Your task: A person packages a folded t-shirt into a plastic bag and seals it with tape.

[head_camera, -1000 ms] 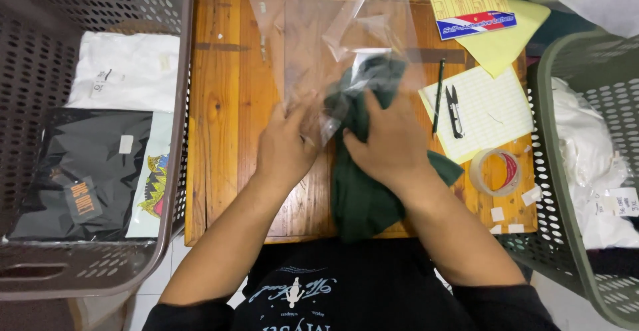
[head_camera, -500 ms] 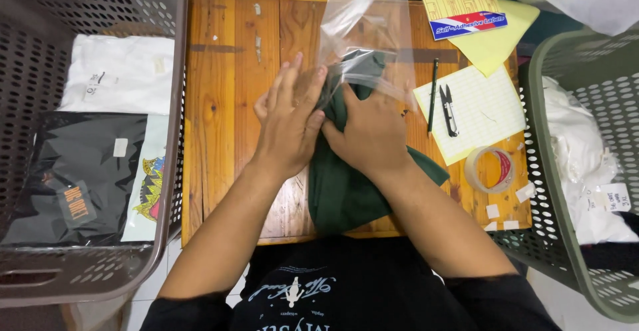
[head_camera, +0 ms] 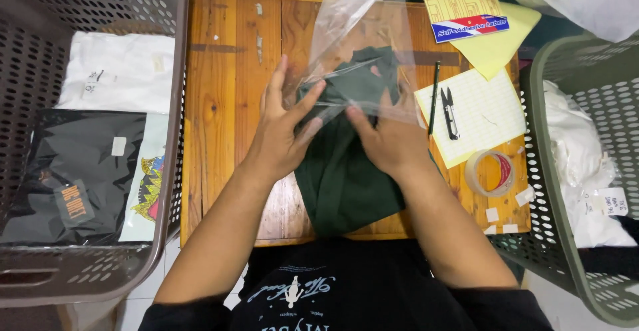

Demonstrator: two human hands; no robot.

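1. On a wooden table (head_camera: 226, 105), a folded green garment (head_camera: 346, 171) lies half inside a clear plastic bag (head_camera: 353, 45).
2. Left hand (head_camera: 283, 128) lies flat, fingers spread, at the bag's mouth.
3. Right hand (head_camera: 386, 138) presses the garment, gripping nothing.

left hand (head_camera: 283, 131): flat, fingers spread | right hand (head_camera: 386, 141): palm down, fingers extended
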